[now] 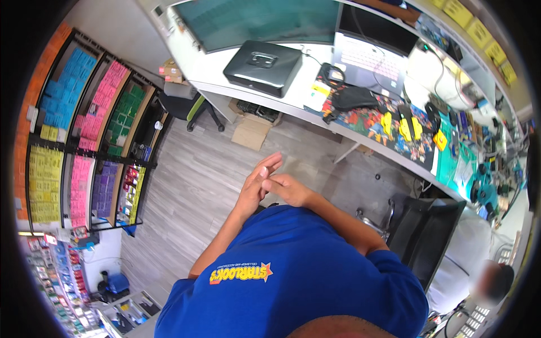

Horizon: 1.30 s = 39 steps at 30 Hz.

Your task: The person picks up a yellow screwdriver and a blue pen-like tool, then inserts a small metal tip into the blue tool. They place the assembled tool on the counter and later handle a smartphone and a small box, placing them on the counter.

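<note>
My left hand is raised before my blue shirt, its fingers stretched out and pointing away from me. My right hand comes in from the right and touches it near the palm and thumb. The fingers of the right hand look straight rather than curled, though the left hand partly covers them. No object shows in or between the two hands. Both are above the grey wood-look floor, apart from the workbench.
The bench carries a black cash box, a laptop and a cluttered work mat. An open cardboard box lies beneath. Shelves of coloured boxes stand left. A black chair and a person in pale clothing are at right.
</note>
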Motion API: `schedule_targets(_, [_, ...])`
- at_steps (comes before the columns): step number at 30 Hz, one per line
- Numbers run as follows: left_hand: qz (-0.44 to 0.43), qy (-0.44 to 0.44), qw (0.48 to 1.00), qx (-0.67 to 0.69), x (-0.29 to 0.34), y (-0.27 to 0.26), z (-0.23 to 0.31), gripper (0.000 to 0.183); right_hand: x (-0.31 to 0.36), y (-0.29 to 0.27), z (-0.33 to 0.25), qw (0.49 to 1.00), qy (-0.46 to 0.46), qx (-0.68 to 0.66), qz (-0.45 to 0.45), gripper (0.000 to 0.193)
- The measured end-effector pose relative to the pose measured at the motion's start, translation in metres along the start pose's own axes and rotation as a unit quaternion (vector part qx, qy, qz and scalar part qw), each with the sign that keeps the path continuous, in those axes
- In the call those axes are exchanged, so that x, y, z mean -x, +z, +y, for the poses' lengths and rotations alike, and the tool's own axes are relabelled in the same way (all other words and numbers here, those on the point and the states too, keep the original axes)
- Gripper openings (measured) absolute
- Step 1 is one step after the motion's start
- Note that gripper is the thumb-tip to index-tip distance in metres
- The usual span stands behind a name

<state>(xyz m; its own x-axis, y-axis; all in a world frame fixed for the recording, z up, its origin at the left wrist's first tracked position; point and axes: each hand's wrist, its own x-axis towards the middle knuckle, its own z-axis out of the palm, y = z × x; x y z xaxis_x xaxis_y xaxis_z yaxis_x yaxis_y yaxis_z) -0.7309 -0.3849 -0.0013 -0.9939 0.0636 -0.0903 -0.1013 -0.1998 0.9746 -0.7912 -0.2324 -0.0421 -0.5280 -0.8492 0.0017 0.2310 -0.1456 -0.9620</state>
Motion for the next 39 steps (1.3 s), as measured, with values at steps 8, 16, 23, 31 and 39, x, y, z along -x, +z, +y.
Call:
schedule_targets(8, [0.091,0.208,0.974,0.024,0.053,-0.174,0.038,0.098,-0.160,0.085,0.035,0.994,0.026,-0.066,0.088,0.043])
schedule_targets(16, [0.350,0.316,0.838,-0.275,0.210,-0.298,0.105,0.090,-0.338,0.301,0.069,0.955,0.050,0.000,-0.291,0.061])
schedule_targets(23, [0.684,0.221,0.614,-0.327,0.346,-0.308,0.085,0.086,-0.355,0.516,0.113,0.804,0.228,-0.055,-0.547,0.059])
schedule_targets(31, [0.841,0.231,0.431,-0.229,0.431,-0.352,0.072,0.082,-0.339,0.675,0.120,0.571,0.476,-0.121,-0.658,0.057])
schedule_targets(39, [0.837,0.065,0.457,-0.296,0.497,-0.479,0.113,0.077,-0.419,0.816,0.208,0.514,0.475,-0.096,-0.708,0.051])
